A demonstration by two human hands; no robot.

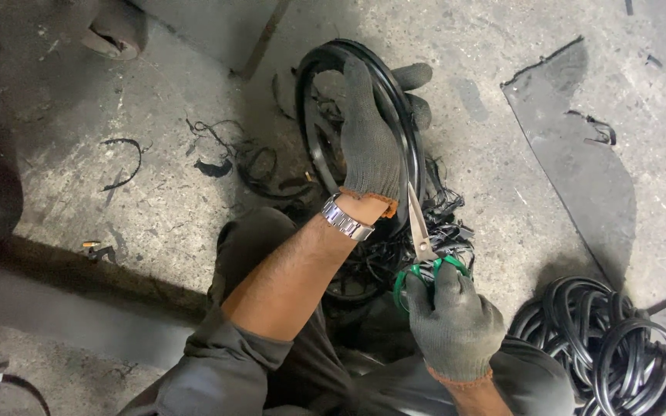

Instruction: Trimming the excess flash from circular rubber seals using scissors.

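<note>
Rubber ring [364,123], black, stands at upper centre, my left hand [370,142] clamped over its rim. My right hand [452,320] is closed on green-handled scissors [424,246], blades just beside that wrist; a slip could nick it, I judge.

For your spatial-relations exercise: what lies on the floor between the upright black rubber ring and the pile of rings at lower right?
In the head view, between the rubber ring and the ring pile lie tangled black trimmings and bare concrete floor.
</note>
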